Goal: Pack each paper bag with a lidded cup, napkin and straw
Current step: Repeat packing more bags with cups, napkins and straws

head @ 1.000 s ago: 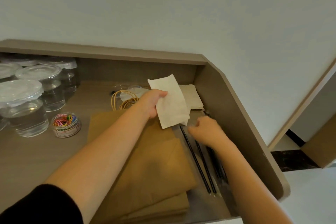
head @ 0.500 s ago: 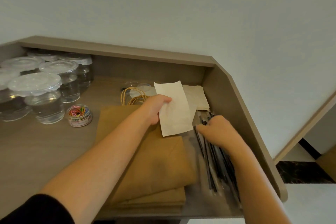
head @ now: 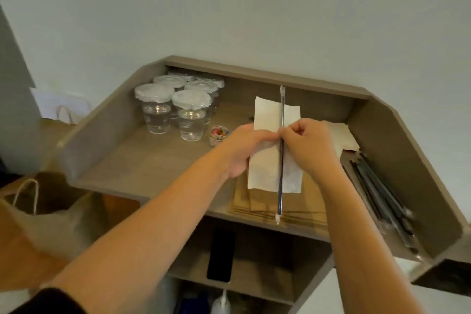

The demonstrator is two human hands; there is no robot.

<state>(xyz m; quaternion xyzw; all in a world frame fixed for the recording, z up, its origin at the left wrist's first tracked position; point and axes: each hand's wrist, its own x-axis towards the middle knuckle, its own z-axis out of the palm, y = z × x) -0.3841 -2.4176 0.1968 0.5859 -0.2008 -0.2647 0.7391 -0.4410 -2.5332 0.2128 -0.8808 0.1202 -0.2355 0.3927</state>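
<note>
A: Where are the napkin [head: 270, 160] and straw [head: 281, 160] at this point?

B: Centre of the frame, held above the stack of flat bags [head: 293, 205] on the table [head: 142, 160]. The left hand [head: 244, 150] grips the napkin's left edge, fingers curled behind it. The right hand [head: 309, 146] pinches the straw near its middle, laying it upright across the napkin.

A: How will the pair handle?

B: Both look very light. The napkin is soft and will flop or crease, so it is best taken along a folded edge. The straw seems stiff but thin, and its wrapper looks slick; a pinch at the middle, pressing it against the napkin, should keep the two from sliding apart.

A: And the cups [head: 190, 116]?

B: Upper left of the frame, clustered, lids on, holding clear liquid. Probably heavier, thin-walled; better held round the body than by the lid.

A: An open bag?

B: One with rope handles [head: 38, 214] stands at lower left, blurred.
</note>
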